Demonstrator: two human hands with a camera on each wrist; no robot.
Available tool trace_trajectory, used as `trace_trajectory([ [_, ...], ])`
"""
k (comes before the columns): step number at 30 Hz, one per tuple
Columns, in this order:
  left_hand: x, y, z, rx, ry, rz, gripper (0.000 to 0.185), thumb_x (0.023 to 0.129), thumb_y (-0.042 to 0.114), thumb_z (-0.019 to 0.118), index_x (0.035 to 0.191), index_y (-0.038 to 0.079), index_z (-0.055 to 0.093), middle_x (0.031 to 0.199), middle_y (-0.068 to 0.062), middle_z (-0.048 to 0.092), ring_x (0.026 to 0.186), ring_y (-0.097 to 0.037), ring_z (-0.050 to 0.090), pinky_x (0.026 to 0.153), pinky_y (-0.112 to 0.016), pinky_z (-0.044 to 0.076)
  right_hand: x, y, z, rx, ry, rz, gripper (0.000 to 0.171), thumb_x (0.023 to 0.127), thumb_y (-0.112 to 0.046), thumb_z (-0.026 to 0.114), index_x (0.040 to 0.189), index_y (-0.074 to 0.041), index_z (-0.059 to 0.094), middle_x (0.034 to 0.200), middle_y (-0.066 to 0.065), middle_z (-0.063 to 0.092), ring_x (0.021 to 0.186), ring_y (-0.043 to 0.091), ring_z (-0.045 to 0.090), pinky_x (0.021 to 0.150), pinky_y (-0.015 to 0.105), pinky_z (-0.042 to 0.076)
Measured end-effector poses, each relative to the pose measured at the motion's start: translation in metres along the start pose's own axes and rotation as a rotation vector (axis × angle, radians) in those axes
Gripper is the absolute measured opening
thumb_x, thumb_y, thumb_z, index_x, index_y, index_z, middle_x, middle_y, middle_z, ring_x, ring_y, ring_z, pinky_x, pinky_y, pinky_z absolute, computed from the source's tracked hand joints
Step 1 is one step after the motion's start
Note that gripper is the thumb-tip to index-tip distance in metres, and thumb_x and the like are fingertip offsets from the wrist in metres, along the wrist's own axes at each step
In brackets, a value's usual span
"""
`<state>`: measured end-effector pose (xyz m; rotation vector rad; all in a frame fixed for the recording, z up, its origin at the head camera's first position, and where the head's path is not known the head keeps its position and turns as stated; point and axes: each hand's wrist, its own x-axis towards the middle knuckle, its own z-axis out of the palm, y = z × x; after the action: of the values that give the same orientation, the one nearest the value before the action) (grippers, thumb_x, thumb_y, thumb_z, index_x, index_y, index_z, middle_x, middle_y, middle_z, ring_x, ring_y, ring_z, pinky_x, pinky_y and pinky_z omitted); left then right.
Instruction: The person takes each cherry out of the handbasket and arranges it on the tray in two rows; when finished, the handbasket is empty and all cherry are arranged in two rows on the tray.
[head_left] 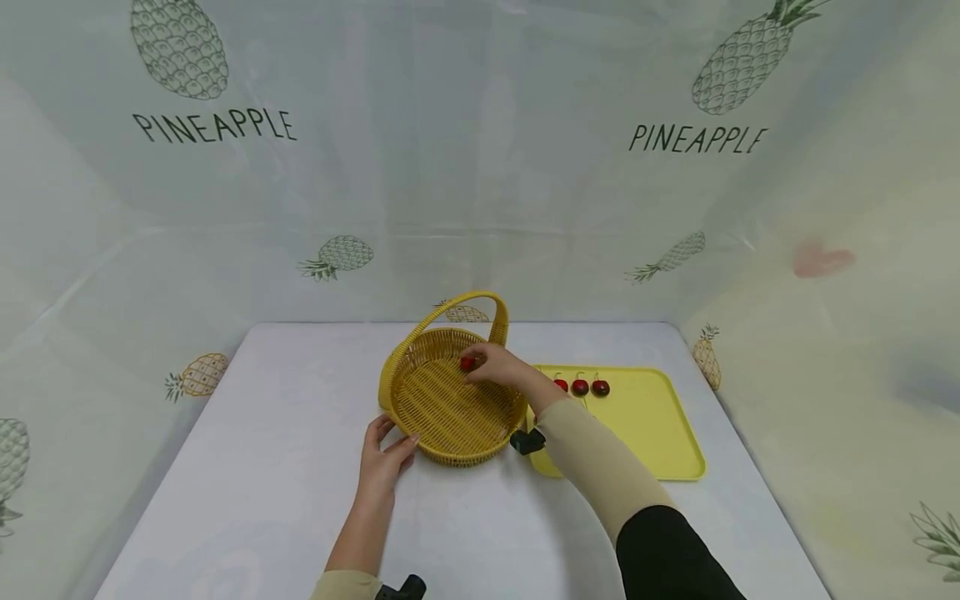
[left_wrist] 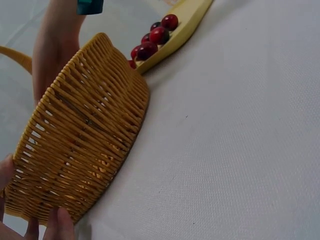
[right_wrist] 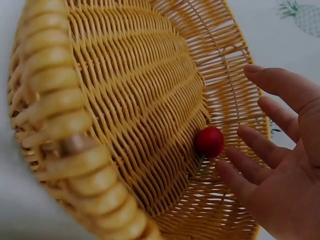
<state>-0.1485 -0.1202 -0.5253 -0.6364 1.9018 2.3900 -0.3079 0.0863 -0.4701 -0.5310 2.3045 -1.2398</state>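
A yellow wicker basket with a tall arched handle stands mid-table. My left hand holds its near left side, and fingers touch the woven wall in the left wrist view. Inside the basket is my right hand. The right wrist view shows its fingers spread, close beside a red cherry that lies against the basket's inner wall. Several dark red cherries sit on a yellow tray at the right, some of them hidden behind my right forearm.
The basket's handle arches up over its far left side. A white cloth covers the table. Behind and beside it hang pale sheets printed with pineapples. The tray's left part lies under my right arm, next to the basket.
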Motion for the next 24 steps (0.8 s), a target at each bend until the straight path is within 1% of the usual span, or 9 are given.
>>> trace_trajectory([
  [4,0.001,-0.001,0.000,0.003,0.003,0.002,0.068,0.076,0.010,0.071,0.132,0.022,0.033,0.139,-0.004,0.026,0.104,-0.025,0.049,0.084,-0.045,0.041,0.006,0.000,0.002,-0.069,-0.027,0.014,0.059,0.078,-0.018,0.071,0.130,-0.008,0.045,0.129,0.014,0.044,0.115,0.030,0.042,0.085,0.039,0.042],
  [8,0.001,-0.002,0.000,0.008,0.007,0.006,0.068,0.076,0.010,0.071,0.132,0.022,0.034,0.139,-0.003,0.026,0.103,-0.024,0.049,0.083,-0.045,0.041,0.012,0.002,0.004,-0.186,-0.064,0.040,0.061,0.079,-0.017,0.070,0.133,-0.012,0.042,0.131,0.012,0.041,0.116,0.027,0.042,0.088,0.038,0.040],
  [11,0.000,-0.002,0.000,0.013,0.007,0.007,0.068,0.076,0.012,0.072,0.132,0.022,0.034,0.139,-0.004,0.026,0.103,-0.025,0.049,0.083,-0.044,0.042,0.016,0.005,0.006,-0.229,-0.091,0.053,0.064,0.078,-0.019,0.070,0.134,-0.014,0.041,0.132,0.011,0.040,0.116,0.026,0.041,0.089,0.038,0.039],
  [18,0.000,-0.001,0.000,0.025,0.010,0.011,0.067,0.077,0.011,0.071,0.132,0.021,0.034,0.139,-0.005,0.025,0.104,-0.026,0.049,0.082,-0.044,0.042,0.022,0.005,0.008,-0.254,-0.119,0.053,0.068,0.076,-0.021,0.073,0.135,-0.014,0.040,0.133,0.010,0.039,0.120,0.026,0.038,0.093,0.039,0.036],
  [21,0.000,-0.001,-0.001,0.024,0.010,0.016,0.066,0.077,0.010,0.070,0.132,0.021,0.034,0.138,-0.005,0.025,0.104,-0.026,0.049,0.083,-0.044,0.042,0.024,0.005,0.009,-0.265,-0.117,0.061,0.067,0.075,-0.020,0.073,0.134,-0.014,0.041,0.132,0.008,0.040,0.118,0.024,0.040,0.092,0.037,0.037],
  [24,0.000,-0.001,-0.001,0.020,0.009,0.016,0.067,0.077,0.010,0.071,0.132,0.021,0.034,0.139,-0.005,0.026,0.105,-0.026,0.049,0.083,-0.045,0.041,0.025,0.005,0.010,-0.251,-0.127,0.068,0.065,0.076,-0.017,0.073,0.133,-0.013,0.043,0.130,0.009,0.042,0.114,0.023,0.043,0.089,0.036,0.040],
])
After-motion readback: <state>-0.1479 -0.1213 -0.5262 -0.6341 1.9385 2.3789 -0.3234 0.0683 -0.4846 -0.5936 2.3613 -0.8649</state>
